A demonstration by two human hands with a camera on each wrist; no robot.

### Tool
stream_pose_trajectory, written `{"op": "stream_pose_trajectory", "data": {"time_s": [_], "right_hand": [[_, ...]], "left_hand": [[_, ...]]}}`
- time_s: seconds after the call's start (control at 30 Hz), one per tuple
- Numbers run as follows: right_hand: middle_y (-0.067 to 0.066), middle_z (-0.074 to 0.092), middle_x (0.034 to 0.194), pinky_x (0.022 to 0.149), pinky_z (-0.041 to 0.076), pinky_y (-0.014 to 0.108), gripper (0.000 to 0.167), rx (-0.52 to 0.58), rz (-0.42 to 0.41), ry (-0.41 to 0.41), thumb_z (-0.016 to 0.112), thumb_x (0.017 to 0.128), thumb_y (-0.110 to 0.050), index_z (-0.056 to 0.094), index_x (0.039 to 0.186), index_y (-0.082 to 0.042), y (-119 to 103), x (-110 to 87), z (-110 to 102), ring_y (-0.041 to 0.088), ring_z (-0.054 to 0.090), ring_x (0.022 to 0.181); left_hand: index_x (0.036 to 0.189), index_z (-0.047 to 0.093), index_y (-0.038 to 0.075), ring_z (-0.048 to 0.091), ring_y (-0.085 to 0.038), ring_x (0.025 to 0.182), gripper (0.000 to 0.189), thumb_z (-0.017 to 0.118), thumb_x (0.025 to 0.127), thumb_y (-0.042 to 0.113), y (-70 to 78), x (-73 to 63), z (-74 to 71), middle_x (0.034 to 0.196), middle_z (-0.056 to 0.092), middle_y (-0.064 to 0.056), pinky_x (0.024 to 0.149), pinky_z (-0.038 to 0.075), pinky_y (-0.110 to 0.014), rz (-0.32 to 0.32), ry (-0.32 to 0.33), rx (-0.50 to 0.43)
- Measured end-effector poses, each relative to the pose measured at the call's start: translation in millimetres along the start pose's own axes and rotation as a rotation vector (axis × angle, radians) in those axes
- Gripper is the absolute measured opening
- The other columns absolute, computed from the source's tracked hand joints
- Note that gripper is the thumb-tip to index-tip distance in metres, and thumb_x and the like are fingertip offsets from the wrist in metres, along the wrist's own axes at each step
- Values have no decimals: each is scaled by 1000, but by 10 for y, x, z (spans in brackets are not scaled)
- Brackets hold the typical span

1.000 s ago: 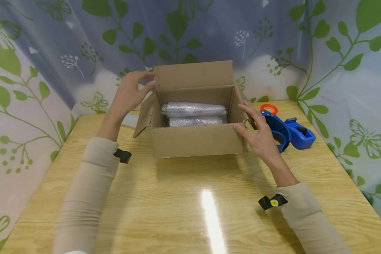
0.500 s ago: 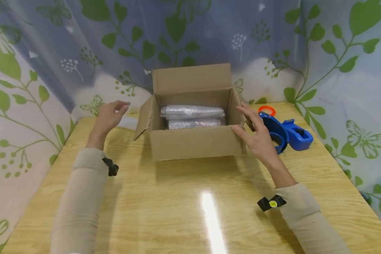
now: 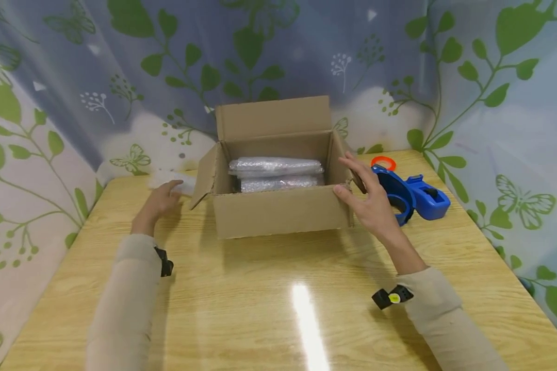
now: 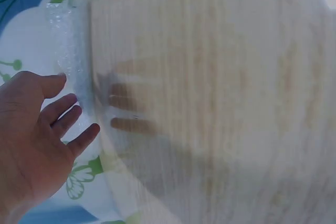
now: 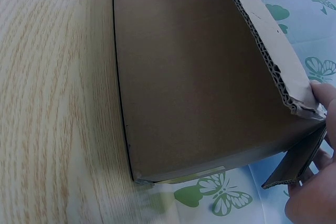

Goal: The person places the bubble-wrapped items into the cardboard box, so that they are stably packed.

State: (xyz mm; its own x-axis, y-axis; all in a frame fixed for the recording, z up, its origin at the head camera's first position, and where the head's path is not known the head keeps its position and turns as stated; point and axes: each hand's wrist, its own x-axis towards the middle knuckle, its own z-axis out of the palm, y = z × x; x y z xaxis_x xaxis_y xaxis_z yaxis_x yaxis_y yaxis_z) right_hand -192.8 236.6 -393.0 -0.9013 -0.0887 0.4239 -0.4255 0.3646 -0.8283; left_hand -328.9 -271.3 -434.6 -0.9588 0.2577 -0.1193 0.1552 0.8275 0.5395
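Note:
A cardboard box [image 3: 280, 212] with raised and spread flaps stands on the table. Inside it lie bubble-wrapped packages [image 3: 276, 166], one overlapping another. My right hand [image 3: 370, 203] grips the box's front right corner, thumb at the front rim and fingers along the side flap [image 5: 296, 158]. To the left of the box, my left hand [image 3: 161, 201] has its fingers relaxed and spread, right at a piece of clear bubble wrap [image 3: 183, 184]. In the left wrist view the fingertips overlap the edge of this bubble wrap [image 4: 71, 40], with nothing held in the palm.
Right of the box sit a blue tape dispenser [image 3: 431, 198], a dark blue ring-shaped holder [image 3: 401, 198] and an orange-red tape roll [image 3: 384, 163]. A patterned curtain [image 3: 301, 51] rises behind the wooden table [image 3: 241, 299].
My left hand has left the box's back left corner and moved left and down to the bubble wrap. My right hand keeps its hold on the box corner.

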Motion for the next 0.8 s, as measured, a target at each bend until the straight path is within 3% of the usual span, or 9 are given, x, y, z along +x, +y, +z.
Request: {"op": "stream_pose_trajectory", "data": {"time_s": [0.2,0.4,0.47,0.53,0.63,0.7,0.8], "right_hand": [[-5,30,169,124,22,61,61,-12,-14,7,71,101,-15,49,156,-23,-11,-3,5,24,22,157],[-7,31,169,125,24,56,59,-16,-8,3,70,101,-16,49,156,-25,-18,13,3,22,23,157],[-7,31,169,125,25,55,59,-15,-4,6,70,101,-16,50,156,-25,-21,20,-7,22,23,157],[-6,31,169,125,26,55,60,-16,-2,8,71,101,-15,49,156,-25,-22,25,-14,22,23,157],[-6,31,169,125,24,57,60,-9,-4,7,71,101,-15,49,156,-24,-20,24,-14,22,22,157],[-7,30,169,125,21,59,60,-8,-2,3,71,101,-16,49,156,-25,-15,19,-8,22,21,157],[-7,30,169,124,20,62,59,-6,-2,2,71,101,-17,49,156,-25,-12,14,2,22,20,158]], "left_hand": [[155,33,-12,41,-54,134,54,39,103,0,-42,-33,72,155,33,-41,110,36,-68,15,34,4],[144,50,-13,57,-53,116,45,44,102,0,1,-104,75,135,54,-41,97,48,-64,41,95,121],[139,56,-12,62,-48,103,42,43,102,2,33,-124,55,128,61,-39,89,52,-59,31,132,138],[137,58,-11,63,-47,102,39,46,103,5,58,-142,21,126,63,-37,87,53,-58,21,163,131],[142,54,-9,55,-54,121,43,54,105,13,12,-143,-33,138,56,-37,103,45,-66,11,162,121],[149,48,-7,39,-57,138,54,60,105,22,-37,-139,-47,150,45,-37,114,30,-73,12,120,131],[156,39,-3,25,-58,146,66,63,104,29,-107,-145,-29,160,32,-35,117,16,-77,-20,44,141]]}}
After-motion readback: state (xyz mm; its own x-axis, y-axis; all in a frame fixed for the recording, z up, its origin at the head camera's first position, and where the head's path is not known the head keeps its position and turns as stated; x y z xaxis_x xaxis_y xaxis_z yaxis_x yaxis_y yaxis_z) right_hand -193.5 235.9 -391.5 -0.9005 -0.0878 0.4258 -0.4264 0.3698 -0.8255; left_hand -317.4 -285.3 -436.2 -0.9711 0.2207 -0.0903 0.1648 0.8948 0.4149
